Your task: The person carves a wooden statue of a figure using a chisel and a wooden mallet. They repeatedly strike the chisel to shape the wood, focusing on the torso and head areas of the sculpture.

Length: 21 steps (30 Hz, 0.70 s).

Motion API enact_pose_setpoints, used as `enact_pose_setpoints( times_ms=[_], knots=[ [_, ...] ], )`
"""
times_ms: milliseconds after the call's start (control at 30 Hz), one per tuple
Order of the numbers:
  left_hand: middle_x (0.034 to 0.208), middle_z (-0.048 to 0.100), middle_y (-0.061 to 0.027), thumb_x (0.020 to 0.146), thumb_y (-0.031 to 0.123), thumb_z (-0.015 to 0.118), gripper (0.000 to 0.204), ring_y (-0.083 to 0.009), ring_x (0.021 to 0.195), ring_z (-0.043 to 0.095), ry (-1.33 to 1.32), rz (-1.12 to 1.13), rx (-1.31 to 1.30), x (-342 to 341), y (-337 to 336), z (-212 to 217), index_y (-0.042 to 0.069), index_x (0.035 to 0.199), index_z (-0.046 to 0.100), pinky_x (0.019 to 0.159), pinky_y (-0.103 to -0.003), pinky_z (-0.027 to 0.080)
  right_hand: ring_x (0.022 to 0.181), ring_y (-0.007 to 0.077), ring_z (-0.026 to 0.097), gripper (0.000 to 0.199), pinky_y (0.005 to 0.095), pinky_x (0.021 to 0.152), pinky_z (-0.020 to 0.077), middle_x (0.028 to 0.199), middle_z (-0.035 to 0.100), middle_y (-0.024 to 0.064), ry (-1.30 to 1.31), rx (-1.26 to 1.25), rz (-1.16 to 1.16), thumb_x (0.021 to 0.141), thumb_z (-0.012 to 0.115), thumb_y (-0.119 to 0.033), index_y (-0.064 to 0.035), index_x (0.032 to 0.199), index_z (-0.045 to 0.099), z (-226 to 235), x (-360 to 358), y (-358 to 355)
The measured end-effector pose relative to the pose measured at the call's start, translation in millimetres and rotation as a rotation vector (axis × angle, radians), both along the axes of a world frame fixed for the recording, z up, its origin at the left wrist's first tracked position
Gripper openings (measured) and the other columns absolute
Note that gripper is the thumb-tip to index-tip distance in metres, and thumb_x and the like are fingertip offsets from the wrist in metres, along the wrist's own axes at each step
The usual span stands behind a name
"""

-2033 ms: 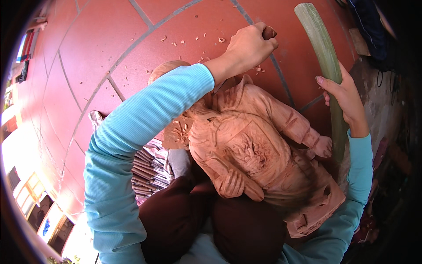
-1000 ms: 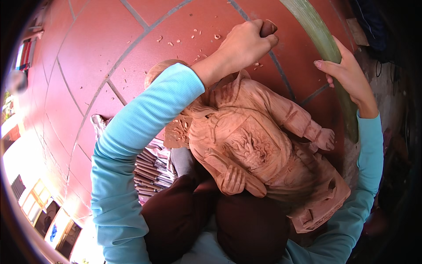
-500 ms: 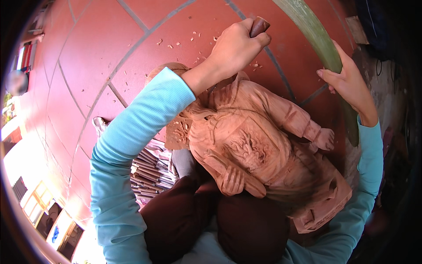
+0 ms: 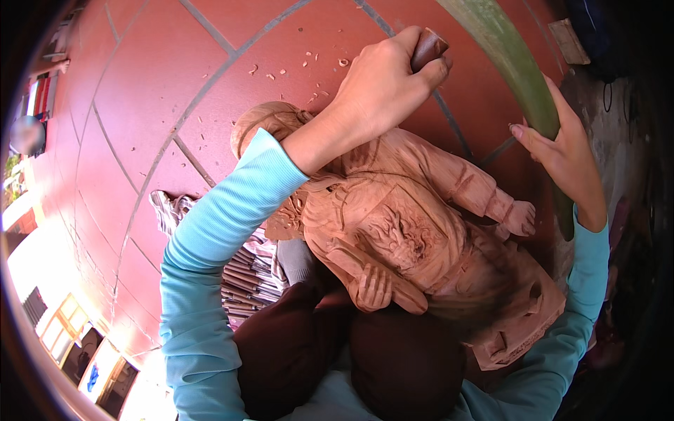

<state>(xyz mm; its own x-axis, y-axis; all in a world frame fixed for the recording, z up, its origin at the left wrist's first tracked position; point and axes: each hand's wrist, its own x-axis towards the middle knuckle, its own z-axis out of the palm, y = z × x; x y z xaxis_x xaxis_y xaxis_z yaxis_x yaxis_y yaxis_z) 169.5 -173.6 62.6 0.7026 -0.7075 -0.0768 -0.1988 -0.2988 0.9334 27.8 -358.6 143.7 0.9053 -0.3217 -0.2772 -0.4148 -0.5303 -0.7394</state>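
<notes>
My left hand [image 4: 386, 84] is closed around the dark brown handle of a carving chisel [image 4: 430, 49]; its blade is hidden behind the hand and wrist. To the right, my right hand [image 4: 570, 151] grips a long, curved green stick [image 4: 516, 67] that runs past the upper edge of the view. A carved wooden statue [image 4: 428, 158] of a robed figure lies slantwise across and beyond my knees, its head at upper left and its block base at lower right. Relief carving covers its chest. My left forearm passes over the statue's head and shoulder, covering part of them.
Several brown-handled tools [image 4: 249, 281] lie in a row on a striped cloth [image 4: 168, 210] left of my knees. Wood chips [image 4: 282, 71] are scattered on the red tiled floor [image 4: 161, 84]. A small wooden block [image 4: 569, 42] sits at the upper right.
My left hand has moved slightly right and down with the chisel, uncovering more of the statue's head. My right hand and the green stick have shifted a little down and right.
</notes>
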Motion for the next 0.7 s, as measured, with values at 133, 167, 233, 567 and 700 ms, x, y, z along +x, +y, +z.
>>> enact_pose_setpoints(
  times_ms=[133, 167, 233, 567, 700],
  knots=[
    [0.074, 0.057, -0.0035, 0.089, 0.026, 0.063, 0.029, -0.0091, 0.068, 0.051, 0.015, -0.001, 0.027, 0.3, 0.3, 1.3, 0.001, 0.102, 0.059, 0.065, -0.029, 0.045, 0.062, 0.0032, 0.044, 0.061, 0.0203, 0.055, 0.0421, 0.088, 0.055, 0.0003, 0.042, 0.011, -0.05, 0.083, 0.066, -0.004, -0.0011, 0.138, 0.04, 6.0, 2.3, 5.2],
    [0.073, 0.056, -0.0034, 0.089, 0.026, 0.063, 0.029, -0.0091, 0.068, 0.05, 0.014, -0.001, 0.037, 0.4, 0.7, 1.9, 0.001, 0.102, 0.059, 0.064, -0.029, 0.045, 0.063, 0.0033, 0.045, 0.06, 0.0198, 0.054, 0.0417, 0.085, 0.055, -0.0005, 0.067, 0.001, -0.056, 0.083, 0.066, -0.005, -0.0014, 0.137, 0.041, 8.1, 3.4, 6.5],
    [0.072, 0.055, -0.0029, 0.089, 0.026, 0.063, 0.028, -0.0089, 0.067, 0.049, 0.005, 0.002, 0.029, -0.1, 1.0, 2.2, 0.0, 0.101, 0.059, 0.063, -0.029, 0.044, 0.06, 0.0032, 0.044, 0.059, 0.0193, 0.052, 0.0394, 0.077, 0.052, -0.0024, 0.04, 0.021, -0.088, 0.083, 0.067, -0.007, -0.0017, 0.136, 0.042, 8.0, 4.3, 8.1],
    [0.066, 0.043, 0.0017, 0.09, 0.025, 0.063, 0.024, -0.0068, 0.063, 0.043, 0.055, 0.028, -0.024, -6.1, 8.3, 9.0, 0.001, 0.094, 0.058, 0.059, -0.027, 0.041, 0.064, 0.0087, 0.055, 0.055, 0.0223, 0.054, 0.0434, 0.081, 0.059, 0.0022, 0.017, 0.142, -0.138, 0.083, 0.067, -0.006, -0.0029, 0.133, 0.045, 12.2, 8.0, 2.0],
    [0.066, 0.041, 0.0048, 0.09, 0.023, 0.064, 0.021, -0.0045, 0.062, 0.042, 0.117, 0.049, -0.083, -6.6, 13.2, 5.5, 0.003, 0.094, 0.058, 0.057, -0.024, 0.04, 0.096, 0.0211, 0.063, 0.056, 0.0307, 0.074, 0.0504, 0.109, 0.064, 0.0112, -0.233, -0.398, 0.256, 0.083, 0.062, 0.001, -0.0039, 0.136, 0.042, -2.5, 2.9, -6.5]
  ],
)
